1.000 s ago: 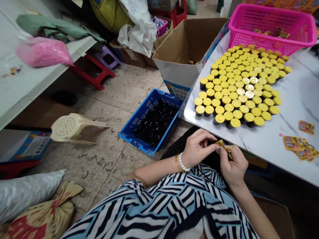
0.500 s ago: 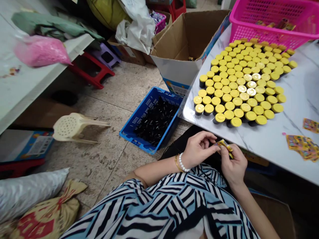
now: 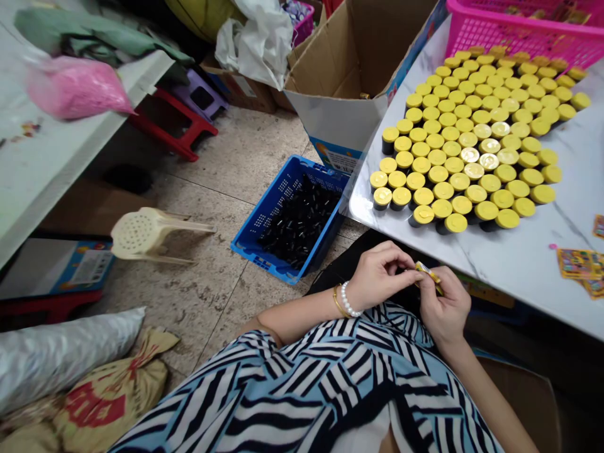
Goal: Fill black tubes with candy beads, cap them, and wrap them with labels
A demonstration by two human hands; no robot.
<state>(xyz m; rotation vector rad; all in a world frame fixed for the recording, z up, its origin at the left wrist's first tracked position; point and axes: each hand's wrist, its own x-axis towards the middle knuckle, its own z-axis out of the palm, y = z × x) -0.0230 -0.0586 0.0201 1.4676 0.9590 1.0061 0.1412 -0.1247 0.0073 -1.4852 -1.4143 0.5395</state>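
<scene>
Over my lap, just off the table's near edge, both hands meet at a small yellow printed label (image 3: 427,272). My left hand (image 3: 382,277), with a pearl bracelet and a gold bangle at the wrist, pinches its left end between thumb and finger. My right hand (image 3: 443,302) grips the other end, its fingers curled; whether anything lies beneath the label is hidden. On the tabletop ahead stand many black tubs with yellow lids (image 3: 472,151), packed close together. More printed labels (image 3: 580,264) lie loose at the table's right.
A blue crate (image 3: 264,267) of black pieces sits on the floor left of the table (image 3: 509,258). Behind it stands an open cardboard box (image 3: 330,116). A pink basket (image 3: 519,38) is at the table's back. A cream stool (image 3: 134,234) and tied sacks (image 3: 113,396) are further left.
The view has shifted slightly, so the table and lids appear higher and further right. My left thumb and fingers have moved closer to my right hand along the label.
</scene>
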